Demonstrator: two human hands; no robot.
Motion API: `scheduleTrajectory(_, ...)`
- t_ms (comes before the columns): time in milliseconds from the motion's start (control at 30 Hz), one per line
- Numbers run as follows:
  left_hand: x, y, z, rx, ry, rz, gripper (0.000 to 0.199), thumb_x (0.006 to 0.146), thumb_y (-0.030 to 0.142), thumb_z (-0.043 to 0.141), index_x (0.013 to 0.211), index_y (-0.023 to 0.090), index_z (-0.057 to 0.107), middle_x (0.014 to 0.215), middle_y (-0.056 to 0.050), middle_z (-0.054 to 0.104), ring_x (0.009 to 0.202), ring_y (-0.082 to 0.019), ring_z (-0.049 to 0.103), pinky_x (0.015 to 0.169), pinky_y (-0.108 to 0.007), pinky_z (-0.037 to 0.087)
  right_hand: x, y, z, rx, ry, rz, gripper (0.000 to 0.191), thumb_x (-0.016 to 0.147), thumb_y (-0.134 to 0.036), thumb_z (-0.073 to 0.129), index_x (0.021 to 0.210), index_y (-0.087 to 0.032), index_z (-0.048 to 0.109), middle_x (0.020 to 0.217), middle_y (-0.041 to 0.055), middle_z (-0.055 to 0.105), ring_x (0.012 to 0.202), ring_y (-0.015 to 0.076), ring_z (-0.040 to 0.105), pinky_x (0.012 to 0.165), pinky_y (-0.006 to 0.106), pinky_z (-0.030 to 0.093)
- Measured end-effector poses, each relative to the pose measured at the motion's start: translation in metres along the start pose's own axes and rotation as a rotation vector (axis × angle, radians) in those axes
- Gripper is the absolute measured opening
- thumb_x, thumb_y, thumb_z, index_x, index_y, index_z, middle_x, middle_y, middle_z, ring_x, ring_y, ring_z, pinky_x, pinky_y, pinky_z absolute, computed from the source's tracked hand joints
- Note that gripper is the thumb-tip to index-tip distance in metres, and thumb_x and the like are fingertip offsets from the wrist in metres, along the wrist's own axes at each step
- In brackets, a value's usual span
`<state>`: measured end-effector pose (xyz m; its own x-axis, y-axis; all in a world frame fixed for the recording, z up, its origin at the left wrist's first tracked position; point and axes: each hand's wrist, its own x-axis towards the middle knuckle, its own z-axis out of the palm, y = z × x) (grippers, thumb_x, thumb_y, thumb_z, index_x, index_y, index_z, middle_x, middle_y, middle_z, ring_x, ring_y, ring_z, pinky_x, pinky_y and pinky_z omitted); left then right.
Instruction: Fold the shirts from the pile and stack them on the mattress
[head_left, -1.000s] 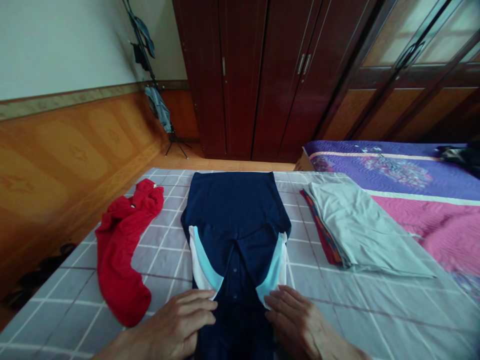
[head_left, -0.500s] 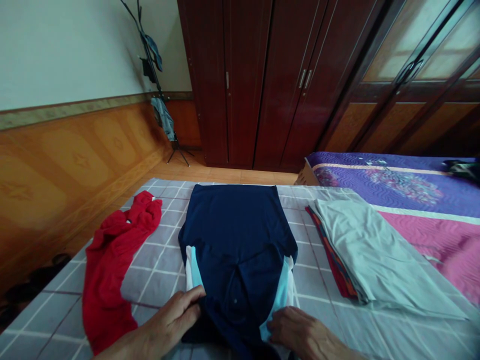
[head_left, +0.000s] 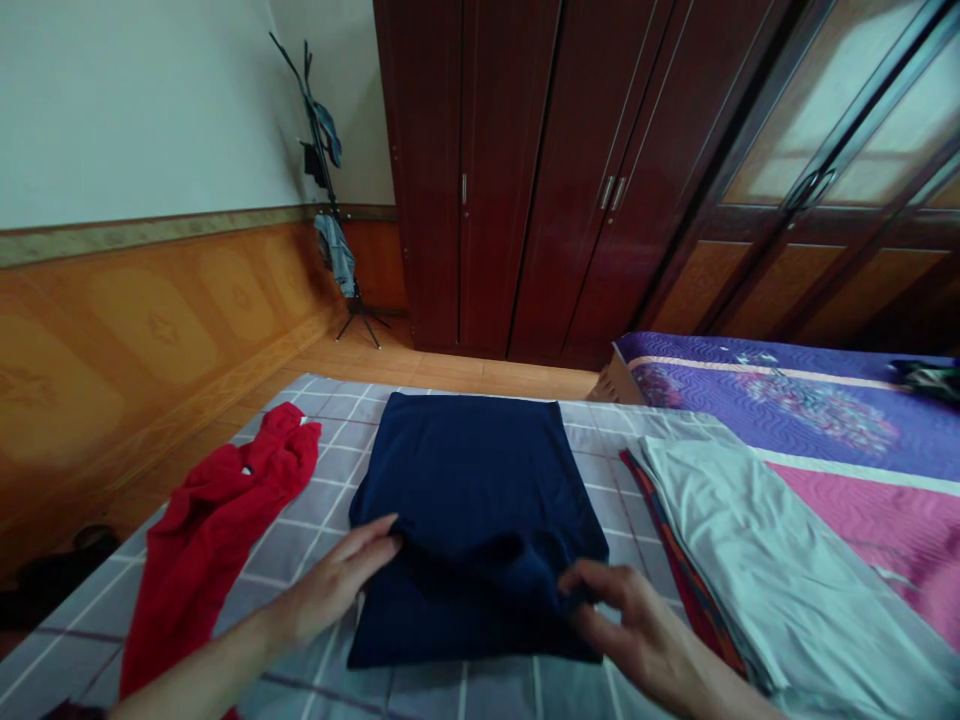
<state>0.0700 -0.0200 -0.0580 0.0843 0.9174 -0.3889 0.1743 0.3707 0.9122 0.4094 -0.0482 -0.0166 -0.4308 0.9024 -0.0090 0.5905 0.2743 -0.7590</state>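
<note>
A navy garment (head_left: 472,460) lies on the checked bedsheet (head_left: 270,550), its near part folded up over itself into a roughly rectangular shape. My left hand (head_left: 337,575) is at its left edge, fingertips closed on the navy cloth. On the right, my right hand (head_left: 630,610) pinches the folded-over edge between thumb and fingers, lifting it a little so that a dark hollow shows in the cloth. A crumpled red garment (head_left: 202,540) is left of my left hand. Folded pale grey-green cloth (head_left: 757,540) rests on red and patterned cloth to the right.
Beyond the bed is a dark red wardrobe (head_left: 502,180). A coat rack (head_left: 330,190) with clothes stands in the back left corner. Purple and pink bedding (head_left: 810,390) lies at the right. Dark objects (head_left: 60,570) are on the floor at the left.
The near part of the navy garment has been folded away from me, covering the light blue and white side panels. Both hands have moved forward with it. The view has tilted up slightly.
</note>
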Motion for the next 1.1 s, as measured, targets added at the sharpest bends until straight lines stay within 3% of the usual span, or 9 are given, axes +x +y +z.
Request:
scheduleTrajectory(167, 0.104, 0.070, -0.006, 0.012, 0.109, 0.199, 0.050, 0.077, 0.048, 0.061, 0.115, 0.016, 0.057, 0.117, -0.011, 0.064, 0.108, -0.024, 0.060, 0.092, -0.033, 0.046, 0.129, 0.009, -0.035, 0.058, 0.135, 0.199, 0.015, 0.076, -0.021, 0.049, 0.072, -0.016, 0.063, 0.055, -0.0034, 0.055, 0.050, 0.0102, 0.051, 0.046, 0.019, 0.038)
scheduleTrajectory(300, 0.154, 0.080, -0.011, 0.113, 0.133, 0.184, 0.042, 0.081, 0.052, 0.054, 0.104, 0.016, 0.056, 0.095, -0.009, 0.067, 0.079, -0.019, 0.067, 0.073, -0.032, 0.052, 0.183, 0.037, -0.031, -0.071, 0.256, 0.290, 0.015, 0.078, -0.026, 0.052, 0.079, -0.015, 0.064, 0.061, 0.0012, 0.060, 0.061, 0.0166, 0.060, 0.056, 0.025, 0.045)
scheduleTrajectory(367, 0.153, 0.067, -0.018, 0.175, 0.171, 0.196, 0.045, 0.080, 0.054, 0.053, 0.104, 0.016, 0.053, 0.095, -0.008, 0.066, 0.079, -0.019, 0.066, 0.072, -0.031, 0.051, 0.173, 0.049, -0.022, -0.163, 0.313, 0.314, 0.021, 0.077, -0.027, 0.055, 0.092, -0.014, 0.065, 0.076, 0.0070, 0.067, 0.075, 0.0222, 0.064, 0.068, 0.032, 0.048)
scheduleTrajectory(467, 0.121, 0.035, -0.032, 0.270, 0.196, 0.250, 0.047, 0.075, 0.053, 0.059, 0.106, 0.017, 0.055, 0.102, -0.009, 0.065, 0.089, -0.021, 0.064, 0.081, -0.033, 0.048, 0.128, 0.067, -0.007, -0.259, 0.317, 0.283, 0.036, 0.075, -0.032, 0.060, 0.105, -0.013, 0.063, 0.098, 0.0141, 0.067, 0.092, 0.0292, 0.063, 0.081, 0.040, 0.046)
scheduleTrajectory(567, 0.074, 0.002, -0.042, 0.529, 0.111, 0.328, 0.047, 0.070, 0.046, 0.066, 0.109, 0.020, 0.059, 0.103, -0.008, 0.066, 0.098, -0.024, 0.061, 0.089, -0.035, 0.044, 0.079, 0.089, 0.004, -0.394, 0.298, 0.175, 0.041, 0.075, -0.039, 0.060, 0.107, -0.012, 0.063, 0.105, 0.0155, 0.065, 0.103, 0.0314, 0.059, 0.089, 0.041, 0.043)
scheduleTrajectory(667, 0.044, -0.018, -0.041, 0.837, 0.072, 0.454, 0.039, 0.070, 0.034, 0.065, 0.107, 0.021, 0.062, 0.108, -0.007, 0.064, 0.105, -0.025, 0.056, 0.092, -0.034, 0.039, 0.056, 0.107, 0.007, -0.587, 0.330, 0.080, 0.036, 0.080, -0.038, 0.055, 0.105, -0.013, 0.064, 0.102, 0.0142, 0.064, 0.102, 0.0299, 0.058, 0.089, 0.040, 0.043)
scheduleTrajectory(767, 0.036, -0.017, -0.035, 0.919, 0.104, 0.457, 0.018, 0.074, 0.028, 0.055, 0.088, 0.019, 0.063, 0.090, -0.005, 0.065, 0.091, -0.021, 0.059, 0.081, -0.030, 0.041, 0.057, 0.107, -0.001, -0.647, 0.306, 0.151, 0.025, 0.082, -0.033, 0.047, 0.083, -0.016, 0.066, 0.085, 0.0105, 0.064, 0.088, 0.0264, 0.061, 0.078, 0.036, 0.046)
scheduleTrajectory(900, 0.021, 0.001, -0.037, 0.858, 0.028, 0.365, 0.013, 0.075, 0.026, 0.051, 0.082, 0.018, 0.059, 0.082, 0.000, 0.063, 0.081, -0.017, 0.057, 0.073, -0.024, 0.039, 0.045, 0.089, -0.019, -0.512, 0.207, 0.174, 0.025, 0.080, -0.036, 0.046, 0.069, -0.020, 0.062, 0.074, 0.0063, 0.064, 0.074, 0.0228, 0.062, 0.068, 0.033, 0.047)
scheduleTrajectory(1100, -0.056, -0.007, -0.055, 0.960, -0.151, 0.232, 0.018, 0.069, 0.023, 0.056, 0.087, 0.021, 0.059, 0.090, 0.001, 0.061, 0.088, -0.017, 0.054, 0.076, -0.024, 0.038, -0.055, 0.108, -0.004, -0.376, 0.266, 0.011, 0.027, 0.074, -0.049, 0.059, 0.081, -0.024, 0.068, 0.088, 0.0074, 0.071, 0.085, 0.0246, 0.067, 0.076, 0.032, 0.054)
